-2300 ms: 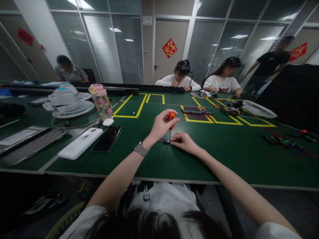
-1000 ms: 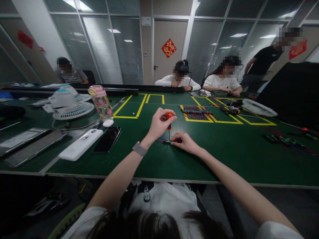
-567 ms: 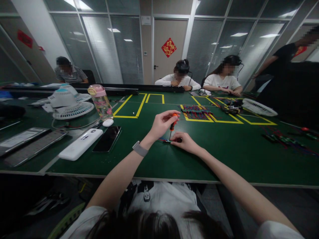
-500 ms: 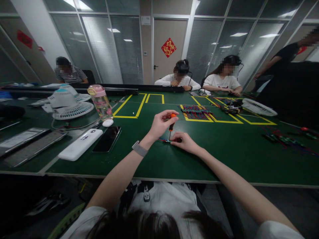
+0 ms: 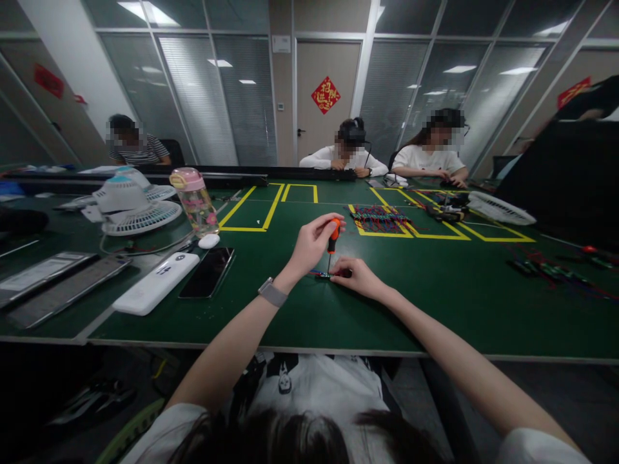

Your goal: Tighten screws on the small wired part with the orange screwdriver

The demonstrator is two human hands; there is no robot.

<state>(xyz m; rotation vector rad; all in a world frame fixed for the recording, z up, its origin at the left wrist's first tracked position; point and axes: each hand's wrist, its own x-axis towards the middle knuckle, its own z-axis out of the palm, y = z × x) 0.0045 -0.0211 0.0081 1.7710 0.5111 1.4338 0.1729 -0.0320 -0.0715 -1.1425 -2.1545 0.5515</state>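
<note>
Fingers of my left hand (image 5: 315, 238) are closed round the orange-and-black handle of a screwdriver (image 5: 333, 243), which stands nearly upright. Its thin shaft points down at a small green circuit board (image 5: 323, 276) lying on the table; whether the tip sits in a screw is too small to tell. Red and blue wires come off the board's left end. My right hand (image 5: 356, 277) rests on the table and pinches the board's right end between thumb and fingers.
Left of my arms lie a black phone (image 5: 207, 273), a white power bank (image 5: 157, 283) and a clear bottle (image 5: 196, 203). Beyond my hands is a row of wired boards (image 5: 381, 219) within yellow tape. More wired boards (image 5: 556, 270) lie at right. Several people sit across the table.
My left hand's fingers have shifted slightly on the screwdriver handle, showing more of it. My right hand stays on the board. At far right, a standing person has moved.
</note>
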